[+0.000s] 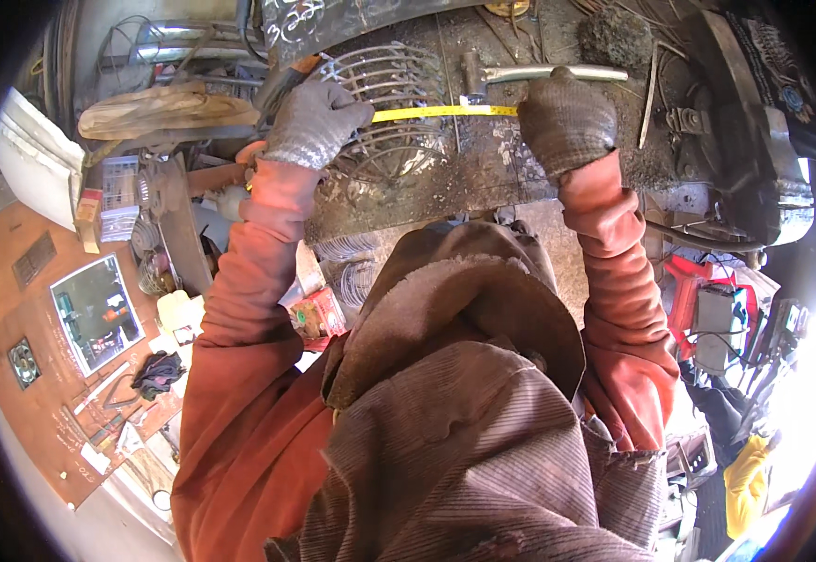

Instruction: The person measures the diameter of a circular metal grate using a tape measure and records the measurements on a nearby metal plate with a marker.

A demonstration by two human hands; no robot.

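A yellow measuring tape [434,112] is stretched straight between my gloved hands, above a dark, dirty workbench [445,197]. My left hand [319,117], in a grey knit glove, pinches the tape's left end beside a group of curved metal rods [398,80]. My right hand [569,120], gloved alike, is closed around the other end; whether the tape's case is inside it cannot be seen. Just beyond the tape lies a hammer [473,73] with a pale metal handle, which runs behind my right hand.
Heavy dark metal equipment [754,131] stands at the bench's right side. A rough dark clump [616,37] sits at the far right. Left of my arm are a wrapped brown bundle [160,110] and a brown board [14,309] with papers. A red-and-white box [317,317] is near my left elbow.
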